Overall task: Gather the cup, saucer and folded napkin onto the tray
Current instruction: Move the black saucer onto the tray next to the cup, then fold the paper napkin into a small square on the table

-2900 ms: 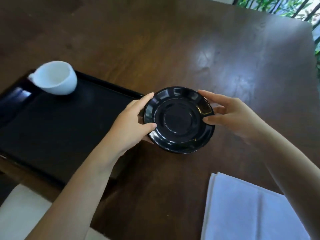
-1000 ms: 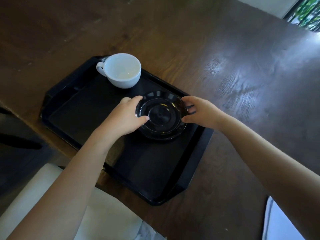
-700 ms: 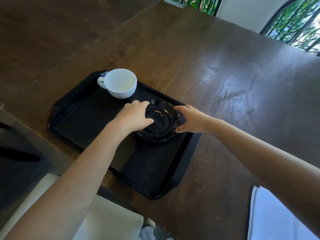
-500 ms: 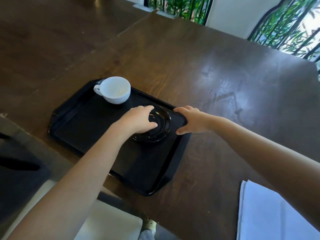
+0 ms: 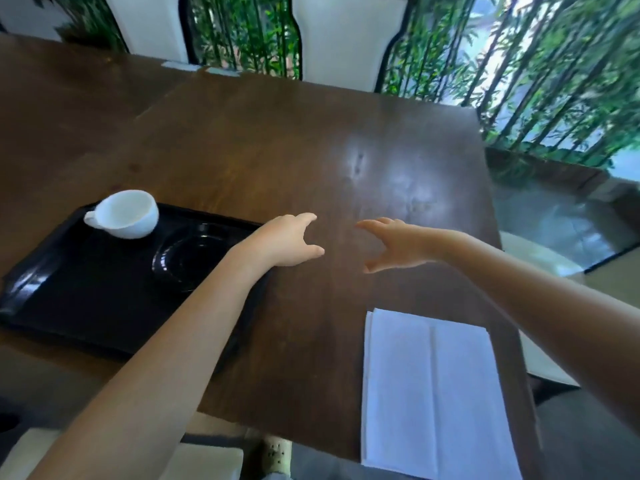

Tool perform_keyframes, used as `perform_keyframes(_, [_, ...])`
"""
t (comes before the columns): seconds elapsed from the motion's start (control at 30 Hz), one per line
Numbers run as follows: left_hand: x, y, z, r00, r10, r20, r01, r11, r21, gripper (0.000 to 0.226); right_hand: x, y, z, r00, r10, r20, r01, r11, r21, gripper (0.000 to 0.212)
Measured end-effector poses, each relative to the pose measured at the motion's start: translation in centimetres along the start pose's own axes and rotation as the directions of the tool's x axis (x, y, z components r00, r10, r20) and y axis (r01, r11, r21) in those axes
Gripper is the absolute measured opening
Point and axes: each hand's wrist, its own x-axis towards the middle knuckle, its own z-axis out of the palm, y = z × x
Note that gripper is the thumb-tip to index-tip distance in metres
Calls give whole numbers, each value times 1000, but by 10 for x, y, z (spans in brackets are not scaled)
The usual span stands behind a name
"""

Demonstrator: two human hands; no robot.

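A black tray [image 5: 62, 306] lies on the left of the dark wooden table. On its far edge stands a white cup [image 5: 124, 213], handle to the left. A black saucer [image 5: 187, 258] rests flat on the tray's right half, apart from the cup. A folded white napkin [image 5: 433, 393] lies on the table at the near right, reaching its front edge. My left hand [image 5: 287, 242] hovers open just right of the tray. My right hand [image 5: 394, 244] is open beside it, above bare table. Neither hand holds anything.
The wooden table [image 5: 277, 140] stretches far ahead, with a seam to a second tabletop at the left. White chair backs [image 5: 346, 36] and bamboo behind glass stand beyond it. A pale seat cushion [image 5: 204, 462] shows below the near edge.
Both hands have let go of the saucer, which now sits on the tray, and have moved right, off the tray. The view has swung right, bringing the napkin in.
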Motion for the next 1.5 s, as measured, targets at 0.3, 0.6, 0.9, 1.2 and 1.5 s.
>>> perform_keyframes(0.3, [1, 98, 46, 992, 118, 53, -120, 992, 47, 67, -82, 92, 23, 996, 94, 7, -94, 995, 36, 84])
perform_keyframes(0.6, [-27, 146, 171, 980, 69, 187, -85, 993, 79, 55, -113, 148, 116, 999, -44, -15, 44, 999, 16, 61])
perform_keyframes(0.9, [-46, 134, 259, 991, 87, 98, -99, 986, 131, 74, -112, 186, 193, 981, -141, -133, 130, 987, -90, 67])
perform_keyframes(1.2, [25, 102, 232, 797, 524, 300, -591, 780, 205, 77, -151, 173, 246, 914, 188, -360, -166, 982, 92, 63])
perform_keyframes(1.5, [69, 135, 194, 652, 539, 533, -751, 554, 359, 89, -194, 83, 281, 789, 463, -403, -366, 882, 295, 62])
